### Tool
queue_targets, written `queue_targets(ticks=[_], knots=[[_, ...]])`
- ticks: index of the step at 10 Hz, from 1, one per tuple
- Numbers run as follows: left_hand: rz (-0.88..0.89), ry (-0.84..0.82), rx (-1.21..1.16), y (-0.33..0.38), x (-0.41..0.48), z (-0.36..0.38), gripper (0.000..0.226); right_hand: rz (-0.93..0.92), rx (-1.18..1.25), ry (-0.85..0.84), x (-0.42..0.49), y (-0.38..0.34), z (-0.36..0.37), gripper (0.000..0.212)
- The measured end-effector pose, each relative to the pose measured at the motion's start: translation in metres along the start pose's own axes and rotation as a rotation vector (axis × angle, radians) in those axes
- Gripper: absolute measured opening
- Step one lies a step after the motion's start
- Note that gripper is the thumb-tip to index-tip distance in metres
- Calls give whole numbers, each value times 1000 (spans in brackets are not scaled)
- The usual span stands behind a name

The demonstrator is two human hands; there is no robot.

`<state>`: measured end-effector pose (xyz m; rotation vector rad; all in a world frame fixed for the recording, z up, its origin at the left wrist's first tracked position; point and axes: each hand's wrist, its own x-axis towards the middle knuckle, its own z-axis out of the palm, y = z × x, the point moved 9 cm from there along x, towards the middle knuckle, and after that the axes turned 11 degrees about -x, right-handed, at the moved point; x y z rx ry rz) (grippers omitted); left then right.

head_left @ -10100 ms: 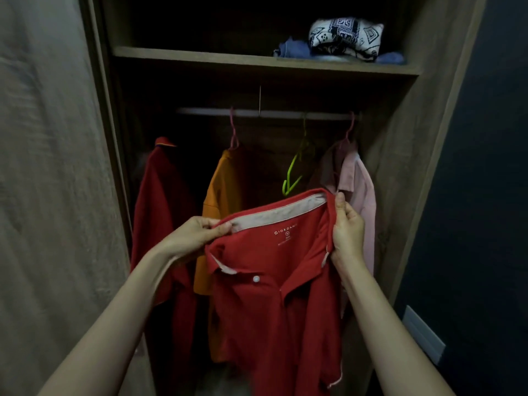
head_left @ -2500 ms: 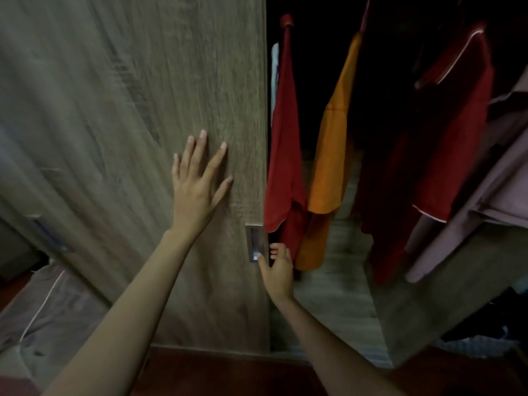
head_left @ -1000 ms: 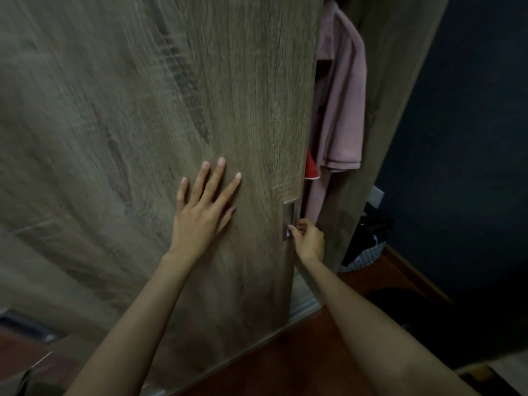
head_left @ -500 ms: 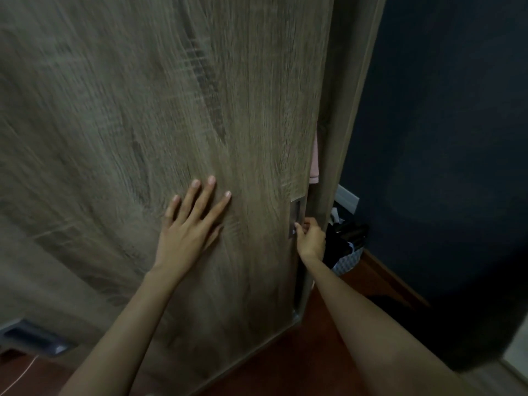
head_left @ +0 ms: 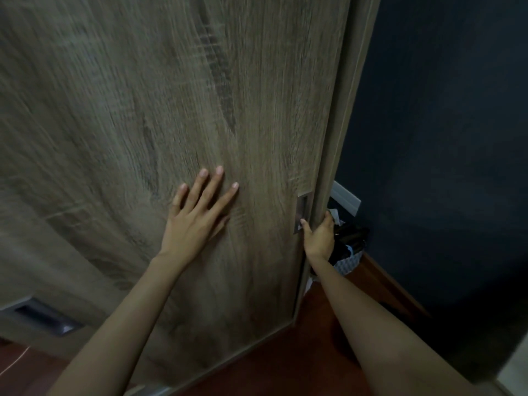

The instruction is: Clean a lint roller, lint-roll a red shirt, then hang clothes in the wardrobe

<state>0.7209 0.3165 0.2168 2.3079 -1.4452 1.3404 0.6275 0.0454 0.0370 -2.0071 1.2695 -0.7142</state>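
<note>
We press our left hand (head_left: 200,215) flat, fingers straight, against the wardrobe door (head_left: 171,110) to steady it. Our right hand (head_left: 318,238) grips the recessed handle (head_left: 302,208), presumably to pull the door shut.

Dim room corner beside a wood-grain wardrobe door (head_left: 200,81).
Right of the door stands a dark blue wall (head_left: 443,138) bearing a white plate (head_left: 347,200); at the wall's foot, just beside the door, sits a patterned basket (head_left: 349,260); below the door runs a reddish-brown wooden floor (head_left: 285,361).
</note>
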Motion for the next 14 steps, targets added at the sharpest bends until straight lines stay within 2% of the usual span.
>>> queue_targets(ticks=[4, 6, 7, 9, 10, 11, 12, 13, 14], knots=[[4, 7, 6, 11, 11, 6, 63, -82, -106, -84, 21, 0, -14, 48], [1, 20, 86, 14, 11, 12, 64, -158, -278, -117, 26, -7, -15, 49], [4, 0, 116, 14, 11, 13, 65, -187, -287, -124, 26, -7, -16, 49], [-7, -206, 10, 21, 12, 9, 70, -124, -323, -228, 24, -5, -17, 49], [-49, -292, -119, 24, 15, -10, 66, -94, -271, -308, 19, -18, -30, 53], [-169, -375, -257, 22, 22, -28, 66, -146, -185, -346, 15, -44, -50, 63], [-338, -489, -411, 21, 35, -44, 63, -300, -173, -377, 3, -80, -87, 73], [-478, -558, -497, 21, 48, -59, 62, -506, -244, -404, -13, -114, -120, 72], [-532, -607, -481, 19, 62, -76, 61, -619, -308, -455, -25, -133, -142, 67]])
